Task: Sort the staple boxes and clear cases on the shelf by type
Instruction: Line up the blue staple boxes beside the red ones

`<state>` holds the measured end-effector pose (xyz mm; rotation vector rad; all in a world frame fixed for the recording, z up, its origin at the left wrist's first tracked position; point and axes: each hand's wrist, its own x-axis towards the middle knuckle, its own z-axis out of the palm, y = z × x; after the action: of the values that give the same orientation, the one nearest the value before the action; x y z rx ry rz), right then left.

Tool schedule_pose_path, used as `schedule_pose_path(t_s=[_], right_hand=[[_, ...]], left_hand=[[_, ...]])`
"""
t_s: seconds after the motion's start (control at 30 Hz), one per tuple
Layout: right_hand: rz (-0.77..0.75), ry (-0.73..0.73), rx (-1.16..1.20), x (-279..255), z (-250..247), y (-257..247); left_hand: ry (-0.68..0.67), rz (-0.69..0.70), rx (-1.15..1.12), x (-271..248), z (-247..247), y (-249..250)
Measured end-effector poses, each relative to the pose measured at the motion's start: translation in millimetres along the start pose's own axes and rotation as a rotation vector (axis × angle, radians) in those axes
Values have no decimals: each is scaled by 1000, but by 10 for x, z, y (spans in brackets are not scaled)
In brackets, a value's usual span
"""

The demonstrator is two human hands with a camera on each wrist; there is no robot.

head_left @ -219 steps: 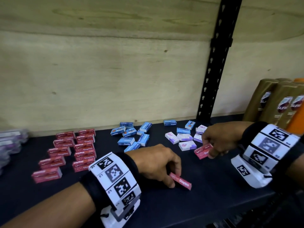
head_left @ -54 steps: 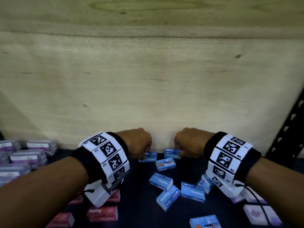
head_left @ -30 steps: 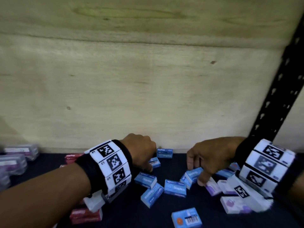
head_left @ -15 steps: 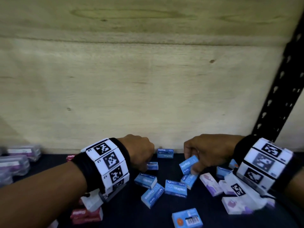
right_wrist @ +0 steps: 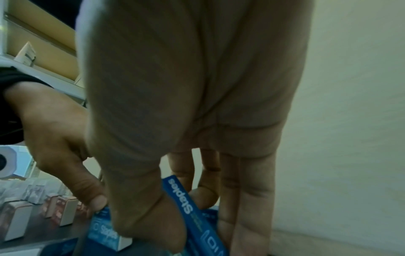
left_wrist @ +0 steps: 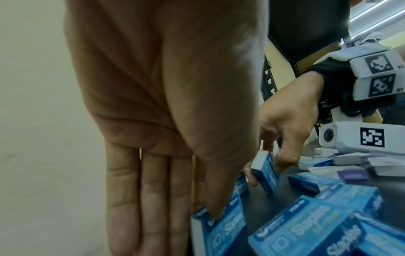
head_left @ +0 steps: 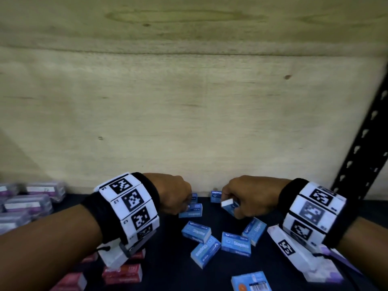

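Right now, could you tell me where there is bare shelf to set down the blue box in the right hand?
Bare shelf shows between the red boxes and the loose blue boxes. The back strip by the plywood wall is crowded: the left hand and right hand, holding its blue box, work there.

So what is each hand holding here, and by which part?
Right hand pinches a blue staple box across its broad faces. Left hand holds nothing; its thumb rests on another blue box.

We see dark shelf (head_left: 163, 269) bare between red boxes (head_left: 122, 274) and loose blue boxes (head_left: 218, 240): hand can pass. Plywood wall (head_left: 189, 122) blocks behind, black upright (head_left: 361, 148) on right, clear cases (head_left: 27, 204) on left.
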<state>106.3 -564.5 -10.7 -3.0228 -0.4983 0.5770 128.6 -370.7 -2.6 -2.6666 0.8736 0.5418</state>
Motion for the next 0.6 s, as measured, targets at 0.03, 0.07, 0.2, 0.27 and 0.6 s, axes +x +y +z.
schedule_pose_path(t_s=[0.03, 0.07, 0.2, 0.27, 0.6], right_hand=[[3, 5, -9, 16, 5, -4], [7, 8, -15, 31, 9, -7], [18, 28, -8, 67, 38, 24], [20, 25, -2, 76, 51, 32], [7, 57, -29, 103, 83, -2]], left_hand=[[2, -2, -3, -4, 6, -5], [3, -6, -6, -11, 15, -12], [-3, -22, -2, -28, 29, -4], [-4, -26, -1, -34, 33, 3], [-12, -80, 16, -123, 29, 35]])
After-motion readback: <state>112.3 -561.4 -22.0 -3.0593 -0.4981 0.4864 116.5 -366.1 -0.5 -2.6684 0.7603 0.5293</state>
